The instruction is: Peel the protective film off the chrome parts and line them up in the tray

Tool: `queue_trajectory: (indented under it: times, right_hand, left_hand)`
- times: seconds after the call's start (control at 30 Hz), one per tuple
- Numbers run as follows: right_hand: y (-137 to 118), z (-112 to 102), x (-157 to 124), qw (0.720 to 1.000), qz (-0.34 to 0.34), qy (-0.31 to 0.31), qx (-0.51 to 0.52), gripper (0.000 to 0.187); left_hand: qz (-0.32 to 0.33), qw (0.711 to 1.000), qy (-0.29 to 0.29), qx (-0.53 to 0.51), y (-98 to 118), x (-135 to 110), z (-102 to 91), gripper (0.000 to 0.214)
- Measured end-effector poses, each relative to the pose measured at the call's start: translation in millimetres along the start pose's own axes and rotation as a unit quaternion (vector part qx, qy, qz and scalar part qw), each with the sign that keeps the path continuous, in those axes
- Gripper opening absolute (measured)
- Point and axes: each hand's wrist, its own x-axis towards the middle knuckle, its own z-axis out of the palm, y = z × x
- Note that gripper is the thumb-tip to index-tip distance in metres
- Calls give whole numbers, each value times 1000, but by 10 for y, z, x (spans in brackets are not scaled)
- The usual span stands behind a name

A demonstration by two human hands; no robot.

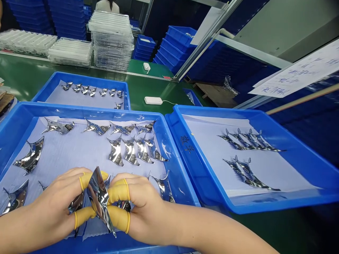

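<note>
Chrome piece [98, 199] pinched between both hands

Held above the near end of the front blue tray [106, 113], the piece stands nearly upright, with its upper point up and its lower point tilted toward the right hand.

Hands: the left hand [50, 201] and right hand [143, 208] face each other, with fingers curled and pressed inward. Each pinches one side of the piece between thumb and forefinger. Yellow finger cots [119, 193] cover those fingers. The two hands nearly meet around the piece, and the right wrist lies over the tray's near rim.

Front tray: a pale liner sheet [71, 151] covers the floor. More chrome pieces lie on it, including a row of four [129, 151] just ahead of the hands. Two further pieces [76, 203] are partly hidden below the hands.

Surroundings: a second blue tray [203, 165] sits to the right, touching the front tray, and holds two groups of overlapped pieces [246, 141]. A third blue tray [79, 79], holding a smaller row of pieces, sits ahead on the green bench [159, 88]. A white box [153, 100] lies on the bench between the trays. Stacks of transparent trays [112, 42] stand beyond, with a co-worker [107, 5] behind them.
</note>
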Motion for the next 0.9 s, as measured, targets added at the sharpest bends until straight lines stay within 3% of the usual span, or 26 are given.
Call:
queue_trajectory:
  times: [0.33,0.57,0.73,0.9]
  right_hand:
    - [12,-10,-10,999,-22,-2,-25,7]
    - [18,-12,-29,997,-49,8,-55,4]
    - [-58,-90,-4,997,75,-5,20,4]
    - [-98,-119,18,953,224,22,201,11]
  left_hand:
    - [-3,998,45,-34,-34,25,10,44]
    - [4,998,36,-42,26,66,-23,46]
    - [-6,997,9,-74,19,25,-27,46]
    - [-10,994,12,-106,27,31,-47,41]
